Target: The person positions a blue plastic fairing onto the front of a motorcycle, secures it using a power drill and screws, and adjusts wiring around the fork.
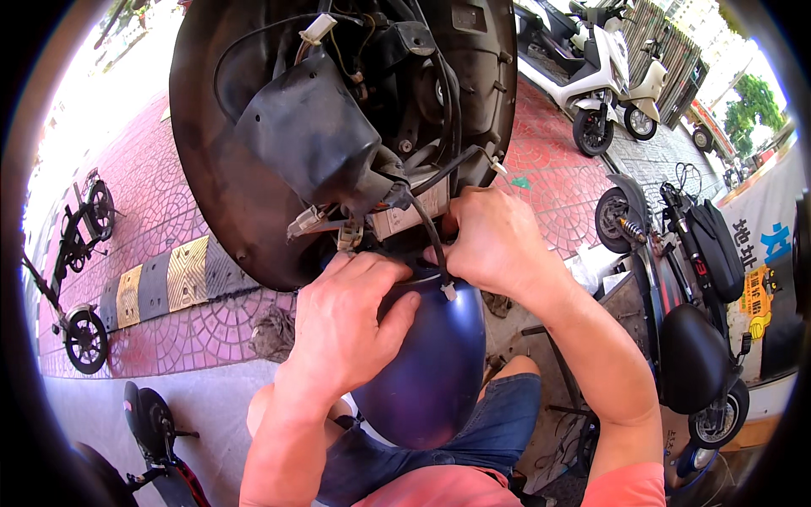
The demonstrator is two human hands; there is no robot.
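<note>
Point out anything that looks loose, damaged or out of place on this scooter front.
The black inner panel is exposed, with black cables and unplugged white connectors dangling free. The left hand rests on the purple cover; the right hand grips by a cable.

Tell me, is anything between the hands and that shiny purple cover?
No. The left hand rests flat on the purple cover. The right hand sits at its top edge, where black cables hang by its fingers but do not block it.
</note>
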